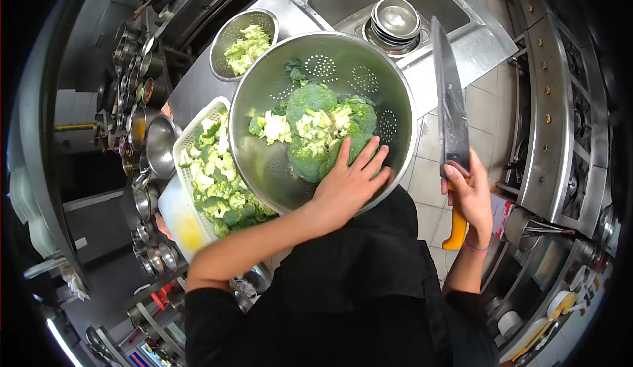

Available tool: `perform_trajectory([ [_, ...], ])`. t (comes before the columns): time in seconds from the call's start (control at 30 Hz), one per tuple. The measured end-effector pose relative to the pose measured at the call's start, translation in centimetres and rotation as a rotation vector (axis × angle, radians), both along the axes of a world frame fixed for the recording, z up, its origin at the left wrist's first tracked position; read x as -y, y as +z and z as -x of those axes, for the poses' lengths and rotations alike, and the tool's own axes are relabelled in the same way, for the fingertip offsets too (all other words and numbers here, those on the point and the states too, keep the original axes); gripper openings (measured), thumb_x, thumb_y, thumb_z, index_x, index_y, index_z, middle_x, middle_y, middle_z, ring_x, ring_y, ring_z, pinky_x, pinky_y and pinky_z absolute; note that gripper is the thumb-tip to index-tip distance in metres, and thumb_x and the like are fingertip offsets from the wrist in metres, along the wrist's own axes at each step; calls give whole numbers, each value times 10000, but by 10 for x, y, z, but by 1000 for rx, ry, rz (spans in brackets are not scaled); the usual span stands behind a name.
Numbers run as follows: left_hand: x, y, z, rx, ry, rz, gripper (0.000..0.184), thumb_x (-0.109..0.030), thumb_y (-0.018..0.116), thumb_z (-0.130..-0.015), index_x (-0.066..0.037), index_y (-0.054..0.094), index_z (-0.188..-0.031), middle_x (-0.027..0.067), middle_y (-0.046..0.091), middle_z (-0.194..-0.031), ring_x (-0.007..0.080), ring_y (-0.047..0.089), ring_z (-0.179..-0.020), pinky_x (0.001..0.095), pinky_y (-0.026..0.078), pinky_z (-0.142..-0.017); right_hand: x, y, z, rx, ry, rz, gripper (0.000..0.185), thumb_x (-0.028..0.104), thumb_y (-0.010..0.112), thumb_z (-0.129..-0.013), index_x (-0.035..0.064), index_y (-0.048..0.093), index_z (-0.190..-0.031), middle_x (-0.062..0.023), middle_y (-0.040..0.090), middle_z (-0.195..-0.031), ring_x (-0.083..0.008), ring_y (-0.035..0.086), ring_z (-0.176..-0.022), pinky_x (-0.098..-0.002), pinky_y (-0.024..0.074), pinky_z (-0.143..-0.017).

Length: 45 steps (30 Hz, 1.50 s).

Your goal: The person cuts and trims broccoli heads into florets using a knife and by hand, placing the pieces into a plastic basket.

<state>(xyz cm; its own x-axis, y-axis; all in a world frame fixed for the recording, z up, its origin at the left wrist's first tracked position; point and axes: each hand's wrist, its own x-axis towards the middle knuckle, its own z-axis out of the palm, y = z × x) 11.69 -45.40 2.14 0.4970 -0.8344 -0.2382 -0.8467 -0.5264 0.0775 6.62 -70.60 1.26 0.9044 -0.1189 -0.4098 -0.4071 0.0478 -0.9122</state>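
Note:
My left hand (346, 189) reaches over the near rim of a large steel colander (264, 156) with its fingers spread. Its fingertips are at the edge of the broccoli heads (310, 103) lying inside; whether they press on them I cannot tell. Pale cut stem pieces and a small floret (273, 127) are among the heads. Off to the right of the colander, my right hand (472, 202) is closed around a large kitchen knife (450, 96). Its yellow handle sticks out below the hand, and the broad blade points up and away from me, with small wet bits on it.
Left of the colander stands a white plastic basket (178, 146) full of cut broccoli florets (224, 185). A smaller colander (221, 44) behind it holds pale stem pieces (248, 48). Stacked metal bowls (395, 19) sit by the sink (343, 1). A cutting board (181, 218) lies at left.

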Motion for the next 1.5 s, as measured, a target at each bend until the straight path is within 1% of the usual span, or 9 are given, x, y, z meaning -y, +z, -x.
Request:
perform_trajectory([
  [0.23, 12, 16, -30, -90, -130, -218, 622, -164, 764, -682, -108, 545, -1262, 128, 436, -1394, 348, 369, -1348, 544, 359, -1050, 1, 1, -2, -21, 130, -116, 375, 46, 574, -956, 20, 453, -1310, -24, 571, -807, -67, 535, -583, -210, 414, -442],
  [0.63, -110, 11, -13, -429, 1005, 805, 673, 76, 828, -562, -107, 427, -1071, 141, 428, -1446, 328, 434, -1330, 441, 402, -1047, -12, 7, -22, -37, 297, -75, 398, 48, 581, -953, 9, 435, -1322, -24, 563, -715, -70, 528, -563, -216, 419, -445],
  [0.7, -128, 6, 6, -423, 1073, 905, 757, 120, 773, -606, -106, 424, -1239, 149, 426, -1464, 353, 383, -1379, 448, 363, -1099, -21, 11, -30, -29, 363, -60, 394, 46, 578, -953, 9, 436, -1318, -25, 564, -720, -72, 529, -566, -217, 419, -447],
  [0.8, -134, 2, 30, -123, 1085, 554, 1098, 2, 782, -674, -96, 117, -1542, 198, 196, -1589, 389, 179, -1472, 458, 241, -1180, -39, 20, -38, -17, 416, -43, 385, 43, 574, -953, 9, 439, -1312, -28, 564, -722, -75, 531, -575, -218, 421, -451],
  [1.1, -144, -13, 11, -320, 1276, 945, 1082, -91, 891, -587, -105, 276, -1477, 213, 350, -1485, 382, 349, -1381, 443, 303, -1151, -93, 27, -28, 58, 406, -21, 370, 53, 582, -952, -2, 437, -1289, -32, 571, -736, -65, 538, -585, -195, 418, -446],
  [1.17, -157, -20, 10, -247, 1233, 979, 1047, -85, 874, -572, -106, 300, -1449, 199, 425, -1395, 356, 432, -1311, 410, 356, -1107, -106, 35, -27, 82, 451, -5, 386, 54, 590, -950, -5, 430, -1296, -38, 584, -751, -64, 543, -585, -189, 415, -442],
  [1.3, -197, -22, 13, -787, 990, 1825, 1033, -12, 808, -547, -113, 323, -1453, 120, 453, -1352, 284, 426, -1292, 404, 349, -1099, -146, 50, -12, 188, 399, 135, 468, 83, 619, -944, -98, 387, -1308, -58, 594, -651, -83, 521, -502, -227, 421, -440],
  [1.37, -223, 5, 38, -916, 867, 2085, 1078, -49, 822, -575, -121, 269, -1498, 126, 421, -1418, 279, 391, -1341, 412, 342, -1112, -174, 66, -8, 250, 504, 231, 438, 102, 624, -947, -106, 409, -1266, -65, 610, -649, -82, 528, -504, -234, 426, -449],
  [1.5, -313, -63, 85, -1285, 373, 2323, 870, -241, 791, -725, -69, 372, -1469, 131, 442, -1469, 323, 428, -1351, 472, 352, -1123, -250, 65, 10, 407, 554, 232, 260, 101, 587, -964, -71, 442, -1096, -76, 634, -655, -98, 539, -492, -245, 434, -457],
])
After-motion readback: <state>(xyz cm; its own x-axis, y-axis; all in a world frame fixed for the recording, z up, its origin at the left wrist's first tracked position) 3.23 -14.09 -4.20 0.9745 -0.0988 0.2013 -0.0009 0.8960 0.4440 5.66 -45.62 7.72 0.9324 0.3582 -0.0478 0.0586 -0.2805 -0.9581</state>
